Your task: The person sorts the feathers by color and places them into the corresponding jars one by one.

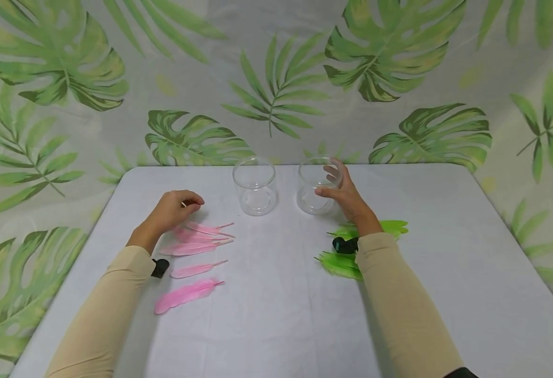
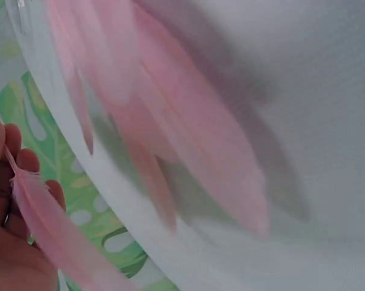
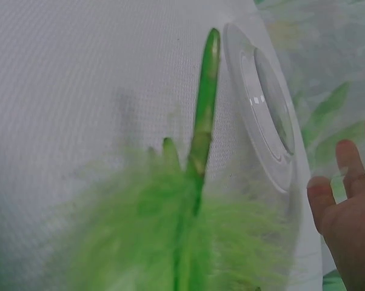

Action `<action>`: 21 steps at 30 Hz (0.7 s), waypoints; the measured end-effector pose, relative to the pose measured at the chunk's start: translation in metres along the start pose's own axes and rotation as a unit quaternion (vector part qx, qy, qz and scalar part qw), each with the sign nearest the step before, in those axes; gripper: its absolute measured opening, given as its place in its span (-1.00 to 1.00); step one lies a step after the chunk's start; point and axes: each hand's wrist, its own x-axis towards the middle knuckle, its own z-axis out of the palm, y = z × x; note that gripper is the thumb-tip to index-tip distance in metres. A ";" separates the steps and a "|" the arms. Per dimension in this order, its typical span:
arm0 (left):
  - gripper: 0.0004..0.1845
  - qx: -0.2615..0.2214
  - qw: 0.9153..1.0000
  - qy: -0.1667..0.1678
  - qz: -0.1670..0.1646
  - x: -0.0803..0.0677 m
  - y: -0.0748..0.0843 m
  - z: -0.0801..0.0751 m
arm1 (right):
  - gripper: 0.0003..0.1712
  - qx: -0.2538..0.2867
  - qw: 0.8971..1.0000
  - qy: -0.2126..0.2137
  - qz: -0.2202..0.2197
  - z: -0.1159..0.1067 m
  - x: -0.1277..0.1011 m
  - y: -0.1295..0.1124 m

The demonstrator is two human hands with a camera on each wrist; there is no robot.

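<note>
My left hand (image 1: 173, 211) is above the upper pink feathers on the table's left. In the left wrist view, its thumb and finger pinch a pink feather (image 2: 61, 242) by the bare quill; the vane hangs down. At the table's far side my right hand (image 1: 344, 193) holds a clear glass jar (image 1: 308, 197) around its right side, thumb in front and fingers behind. The jar stands upright on the cloth, and its base shows in the right wrist view. Beside it, on the left, stands a matching glass jar (image 1: 257, 202).
Several pink feathers (image 1: 188, 294) lie in a loose column at left, quills pointing right. Green feathers (image 1: 340, 266) lie beneath the right wrist, partly hidden by the sleeve. A white cloth (image 1: 267, 315) covers the table; a leaf-print sheet (image 1: 285, 79) hangs behind.
</note>
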 end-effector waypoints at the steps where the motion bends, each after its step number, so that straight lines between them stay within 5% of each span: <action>1: -0.79 -0.002 1.000 0.003 0.000 0.000 0.001 -0.001 | 0.08 -0.001 1.000 -0.001 0.001 0.000 0.000 0.000; 11: -0.85 -0.040 0.995 0.082 0.029 -0.002 0.044 -0.024 | 0.10 0.007 1.000 -0.015 0.000 -0.002 -0.002 -0.003; 21: -0.84 -0.165 0.981 0.071 0.068 -0.011 0.106 -0.046 | 0.10 0.007 1.000 -0.023 -0.007 -0.003 -0.001 0.001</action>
